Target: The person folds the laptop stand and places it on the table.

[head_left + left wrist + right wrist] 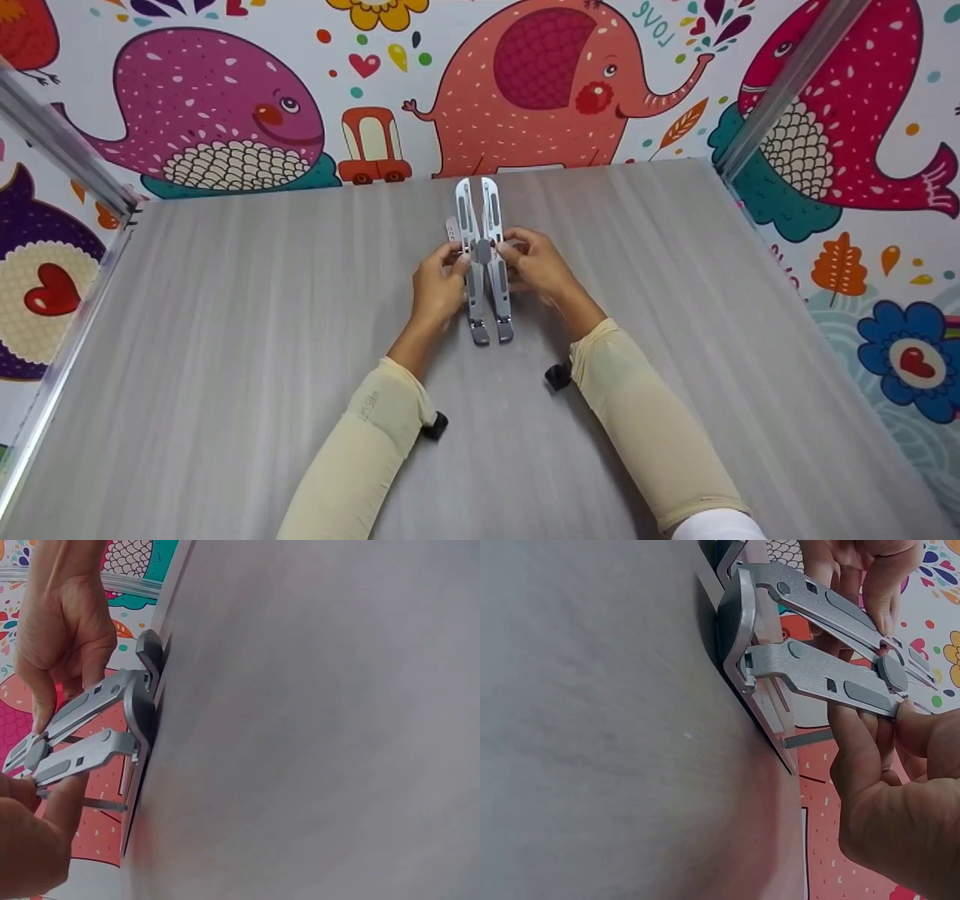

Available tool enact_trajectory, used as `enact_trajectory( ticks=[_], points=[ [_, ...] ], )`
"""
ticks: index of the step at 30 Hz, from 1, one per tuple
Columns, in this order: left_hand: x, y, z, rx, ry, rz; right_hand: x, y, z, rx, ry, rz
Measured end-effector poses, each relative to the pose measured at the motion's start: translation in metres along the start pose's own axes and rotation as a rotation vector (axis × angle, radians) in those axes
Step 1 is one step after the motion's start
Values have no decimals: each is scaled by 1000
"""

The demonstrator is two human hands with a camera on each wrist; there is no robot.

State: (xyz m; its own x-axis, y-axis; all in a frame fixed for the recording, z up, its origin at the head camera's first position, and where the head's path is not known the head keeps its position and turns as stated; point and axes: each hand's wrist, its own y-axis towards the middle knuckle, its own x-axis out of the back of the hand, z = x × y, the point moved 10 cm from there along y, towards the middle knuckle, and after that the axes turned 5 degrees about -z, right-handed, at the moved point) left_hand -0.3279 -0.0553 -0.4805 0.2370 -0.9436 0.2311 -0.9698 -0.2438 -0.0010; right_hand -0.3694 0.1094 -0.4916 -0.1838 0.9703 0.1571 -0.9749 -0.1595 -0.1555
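A silver folding laptop stand [483, 251] is above the middle of the table, its two long arms lying close together in a narrow V shape. Round grey hub [892, 673] joins the arms, and hooked lips sit at their near ends. My left hand [439, 289] pinches the left arm beside the hub, thumb on top and fingers underneath. On the other side, my right hand [544, 266] grips the right arm the same way. The left wrist view shows a thin support leg [103, 804] below the arms. Part of the underside is hidden by the fingers.
The grey wood-grain table [262, 337] spreads around both forearms. Behind it stands a wall panel with cartoon animals [202, 97]. Metal posts [787, 90] rise at the back corners. A small black device [557, 376] is at the right sleeve.
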Motion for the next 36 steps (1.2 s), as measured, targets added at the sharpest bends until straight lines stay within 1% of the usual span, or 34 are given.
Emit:
enact_trajectory(
  ticks=[4, 11, 15, 20, 27, 34, 36],
  points=[
    [0, 0, 1, 3, 0, 0, -1, 1, -1, -10, -11, 0],
    [-2, -1, 2, 13, 15, 18, 0, 3, 4, 55, -36, -15],
    [-4, -1, 1, 12, 19, 21, 1, 3, 3, 51, -48, -23],
    [-4, -1, -1, 7, 40, 5, 0, 3, 3, 45, -45, -23],
    [-4, 0, -7, -33, 56, -25, -2, 4, 7, 56, -63, -33],
    [-5, 0, -4, -16, 68, -35, -4, 3, 7, 58, -96, -30],
    [-5, 0, -5, -26, 75, -44, -5, 5, 7, 62, -84, -25]
  ],
)
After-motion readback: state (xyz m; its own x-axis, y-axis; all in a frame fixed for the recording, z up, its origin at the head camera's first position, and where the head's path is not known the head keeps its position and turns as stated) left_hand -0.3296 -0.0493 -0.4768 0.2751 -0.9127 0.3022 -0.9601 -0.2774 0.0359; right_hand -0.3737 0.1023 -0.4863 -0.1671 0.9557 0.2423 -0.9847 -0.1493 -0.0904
